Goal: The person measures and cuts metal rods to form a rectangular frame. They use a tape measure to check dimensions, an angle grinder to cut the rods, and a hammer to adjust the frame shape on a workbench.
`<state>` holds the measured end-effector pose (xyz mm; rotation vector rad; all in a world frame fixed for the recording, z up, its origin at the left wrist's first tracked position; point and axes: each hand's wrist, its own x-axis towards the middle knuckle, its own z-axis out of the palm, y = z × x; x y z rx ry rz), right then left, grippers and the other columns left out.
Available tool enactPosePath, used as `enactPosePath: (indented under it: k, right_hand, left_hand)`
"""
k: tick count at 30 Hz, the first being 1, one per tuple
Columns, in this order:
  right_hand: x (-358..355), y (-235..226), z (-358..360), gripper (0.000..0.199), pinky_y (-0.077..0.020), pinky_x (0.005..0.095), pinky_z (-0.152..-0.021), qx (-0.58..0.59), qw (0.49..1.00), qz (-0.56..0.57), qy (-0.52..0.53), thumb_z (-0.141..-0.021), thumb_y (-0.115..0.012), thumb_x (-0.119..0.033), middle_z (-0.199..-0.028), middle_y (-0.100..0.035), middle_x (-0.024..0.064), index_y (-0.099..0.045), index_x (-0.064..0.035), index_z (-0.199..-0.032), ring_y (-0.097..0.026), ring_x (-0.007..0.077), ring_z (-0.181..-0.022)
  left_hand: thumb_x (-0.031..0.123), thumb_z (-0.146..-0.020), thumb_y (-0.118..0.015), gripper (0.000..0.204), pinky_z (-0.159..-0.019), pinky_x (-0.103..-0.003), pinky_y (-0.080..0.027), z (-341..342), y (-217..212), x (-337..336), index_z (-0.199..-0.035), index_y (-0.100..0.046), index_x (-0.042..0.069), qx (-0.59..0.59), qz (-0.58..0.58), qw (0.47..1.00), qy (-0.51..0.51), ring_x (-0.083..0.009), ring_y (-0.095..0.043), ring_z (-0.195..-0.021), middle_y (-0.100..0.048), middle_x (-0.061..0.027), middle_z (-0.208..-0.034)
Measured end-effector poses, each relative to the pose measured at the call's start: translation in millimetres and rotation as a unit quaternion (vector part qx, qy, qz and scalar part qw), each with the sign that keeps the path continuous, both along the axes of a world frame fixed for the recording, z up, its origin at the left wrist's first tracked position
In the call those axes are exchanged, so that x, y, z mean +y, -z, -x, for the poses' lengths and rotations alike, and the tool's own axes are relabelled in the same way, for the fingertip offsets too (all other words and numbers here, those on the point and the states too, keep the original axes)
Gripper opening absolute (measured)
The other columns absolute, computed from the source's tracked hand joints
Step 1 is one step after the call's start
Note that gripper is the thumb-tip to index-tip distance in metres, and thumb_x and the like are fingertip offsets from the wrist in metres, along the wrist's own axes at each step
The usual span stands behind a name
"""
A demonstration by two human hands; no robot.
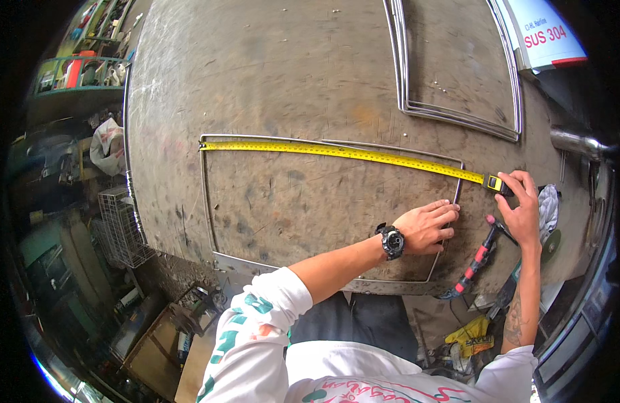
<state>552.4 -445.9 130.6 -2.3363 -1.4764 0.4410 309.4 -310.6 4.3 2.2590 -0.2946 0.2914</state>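
A thin metal rod frame [206, 195], roughly rectangular, lies flat near the front edge of the worktable [269, 74]. A yellow tape measure [343, 152] is drawn out along its far side, the end hook at the frame's far left corner. Just past the far right corner, my right hand [522, 211] grips the tape's black and yellow case between thumb and fingers. My left hand [425, 228], with a black watch on the wrist, reaches across the frame. Its bent fingers hold the frame's right side rod, partly hiding it.
Several similar metal frames [461, 119] lie stacked at the far right. A tool with a red and black handle [474, 262], like a hammer, rests right of my left hand. A metal cylinder [578, 142] stands at the right edge, and a wire basket [122, 225] beyond the left edge.
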Motion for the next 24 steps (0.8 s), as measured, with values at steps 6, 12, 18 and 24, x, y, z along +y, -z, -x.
enactPosePath:
  k: [6, 12, 18, 24]
  right_hand:
    - [-3, 4, 1, 0.050, -0.0489, 0.0407, -0.100, 0.001, 1.000, 0.001, 0.008, -0.079, -0.078, 0.000, -0.116, -0.060, 0.0148, -0.071, -0.0035, -0.129, -0.061, 0.0333, -0.110]
    - [1, 4, 5, 0.050, -0.0487, 0.0408, -0.101, -0.008, 1.000, -0.005, 0.001, -0.079, -0.077, 0.003, -0.118, -0.060, 0.0154, -0.070, -0.0030, -0.128, -0.061, 0.0343, -0.111]
    - [1, 3, 9, 0.051, -0.0487, 0.0409, -0.102, 0.004, 1.000, 0.002, 0.009, -0.078, -0.077, 0.004, -0.119, -0.060, 0.0143, -0.070, -0.0044, -0.128, -0.061, 0.0341, -0.113]
    - [1, 11, 13, 0.053, -0.0490, 0.0425, -0.106, 0.000, 1.000, 0.011, 0.008, -0.082, -0.076, 0.001, -0.130, -0.062, 0.0149, -0.067, -0.0066, -0.134, -0.062, 0.0355, -0.121]
  left_hand:
    - [0.039, -0.081, -0.083, 0.046, -0.132, -0.048, -0.029, 3, 2, -4, -0.115, -0.069, 0.011, 0.004, 0.005, 1.000, -0.012, -0.0315, -0.040, -0.153, -0.054, -0.0123, -0.144]
    - [0.037, -0.080, -0.084, 0.047, -0.133, -0.047, -0.027, 6, 0, -2, -0.116, -0.070, 0.010, 0.009, -0.011, 1.000, -0.011, -0.0317, -0.038, -0.155, -0.055, -0.0123, -0.145]
    - [0.037, -0.082, -0.082, 0.045, -0.134, -0.048, -0.026, 10, 0, -2, -0.117, -0.072, 0.011, 0.002, -0.008, 1.000, -0.004, -0.0305, -0.037, -0.156, -0.055, -0.0112, -0.148]
    - [0.036, -0.085, -0.080, 0.041, -0.133, -0.048, -0.027, 9, 2, -3, -0.118, -0.074, 0.013, -0.001, -0.001, 1.000, -0.013, -0.0291, -0.038, -0.156, -0.055, -0.0106, -0.151]
